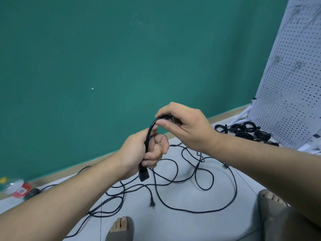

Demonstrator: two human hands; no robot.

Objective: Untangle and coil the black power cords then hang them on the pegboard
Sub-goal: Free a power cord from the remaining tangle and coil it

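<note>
A black power cord [150, 130] arches between my two hands above the floor. My left hand [142, 152] grips the cord in a fist, and its black connector end [144, 175] hangs just below that fist. My right hand [184, 126] pinches the top of the arch between thumb and fingers. Below lies a tangle of black cords [192, 181] in loose loops on the grey floor, with a pronged plug [152, 204] at its front. The white pegboard [293, 91] leans at the right, with empty metal hooks.
Several coiled black cords [246, 130] lie on the floor at the pegboard's foot. A plastic bottle with a red label [16, 188] lies at the left by the green wall. My feet in grey slippers [121, 228] are at the bottom.
</note>
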